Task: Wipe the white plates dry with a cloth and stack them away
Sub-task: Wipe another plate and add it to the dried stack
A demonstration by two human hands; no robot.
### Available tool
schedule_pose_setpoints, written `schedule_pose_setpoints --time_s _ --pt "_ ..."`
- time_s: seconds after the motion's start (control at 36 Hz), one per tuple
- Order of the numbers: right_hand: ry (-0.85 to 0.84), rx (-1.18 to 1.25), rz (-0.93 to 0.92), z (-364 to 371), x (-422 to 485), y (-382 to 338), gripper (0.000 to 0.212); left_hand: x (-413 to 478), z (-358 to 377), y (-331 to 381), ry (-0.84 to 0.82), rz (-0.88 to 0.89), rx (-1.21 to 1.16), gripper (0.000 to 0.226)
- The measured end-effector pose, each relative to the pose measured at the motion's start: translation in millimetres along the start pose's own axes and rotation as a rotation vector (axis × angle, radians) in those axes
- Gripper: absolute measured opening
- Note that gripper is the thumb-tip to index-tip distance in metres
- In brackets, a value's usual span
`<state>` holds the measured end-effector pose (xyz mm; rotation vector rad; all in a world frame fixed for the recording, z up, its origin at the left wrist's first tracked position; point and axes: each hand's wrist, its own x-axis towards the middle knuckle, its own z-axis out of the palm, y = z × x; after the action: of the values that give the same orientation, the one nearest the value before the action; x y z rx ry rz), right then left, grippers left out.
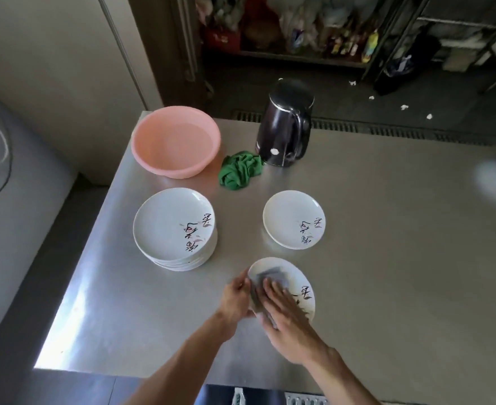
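My right hand [287,320] lies flat, fingers straight, pressing a grey folded cloth [270,276] onto a white round plate with black characters [297,280]. My left hand [236,299] curls round the plate's left rim. Cloth and hand hide much of its print. Farther left is a stack of white plates [173,226], right of it a single white plate [294,219]. Beyond them are a crumpled green rag [239,171], a pink plastic basin [176,141] and a black kettle [284,124], all on the steel table [401,258]. A white thing at the right edge is cut off and unclear.

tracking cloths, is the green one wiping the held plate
No, the green cloth lies crumpled beside the kettle; the right hand presses a grey cloth.
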<state>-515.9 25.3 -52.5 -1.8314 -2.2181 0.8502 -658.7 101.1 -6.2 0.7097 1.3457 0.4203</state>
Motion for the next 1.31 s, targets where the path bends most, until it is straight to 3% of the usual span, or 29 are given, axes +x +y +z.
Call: schedule_pose_setpoints --time_s 0.11,0.25,0.33,0.39,0.53,0.64,0.75,0.86,0.92,0.97,1.06,1.11,1.22,1.31 --pt "-0.029 -0.116 -0.057 8.3 -26.6 16.9 0.057 1.2 -5.6 -13.9 0.068 -0.031 -0.027 0.039" --pt "-0.123 -0.180 0.275 14.9 -8.2 28.4 0.069 1.7 -6.3 -22.5 0.094 -0.023 -0.043 0.039" --pt "-0.120 -0.236 0.350 17.6 15.7 20.0 0.073 -0.3 -2.2 -22.4 0.096 -0.063 -0.081 0.040" --pt "-0.115 -0.252 0.272 21.3 22.4 14.4 0.074 -0.4 -0.8 -21.9 0.087 -0.067 -0.089 0.040" --pt "-0.160 -0.224 -0.133 23.5 4.8 8.0 0.066 6.9 -7.7 -21.3 0.125 -0.071 -0.119 0.040" --pt "-0.166 -0.214 -0.239 19.0 -17.9 20.3 0.060 9.5 -14.9 -21.5 0.167 -0.062 -0.079 0.042" --pt "-0.126 -0.212 -0.115 13.0 -20.7 33.1 0.058 3.9 -13.7 -22.9 0.138 -0.046 -0.093 0.043" --pt "-0.048 -0.046 0.316 17.4 14.6 31.5 0.059 -6.9 -2.5 -26.0 0.089 -0.065 -0.136 0.042" --pt "-0.005 0.097 0.431 16.5 32.2 22.2 0.056 -9.8 5.3 -25.5 0.061 -0.054 -0.145 0.041" --pt "-0.004 0.273 0.325 15.2 39.3 8.9 0.055 -10.2 10.4 -23.8 0.047 -0.042 -0.140 0.040" --pt "-0.058 0.291 0.068 15.6 34.3 1.3 0.053 -8.3 9.3 -21.6 0.039 -0.035 -0.108 0.040" --pt "-0.069 0.235 0.103 16.2 34.4 11.9 0.054 -7.0 5.2 -20.4 0.064 -0.019 -0.061 0.040" --pt "-0.039 -0.033 0.455 14.6 35.8 23.7 0.058 -5.9 1.1 -19.2 0.077 0.011 -0.036 0.044" --pt "-0.060 0.099 0.259 20.2 33.1 16.6 0.057 -5.1 2.1 -19.6 0.064 0.019 -0.033 0.041"
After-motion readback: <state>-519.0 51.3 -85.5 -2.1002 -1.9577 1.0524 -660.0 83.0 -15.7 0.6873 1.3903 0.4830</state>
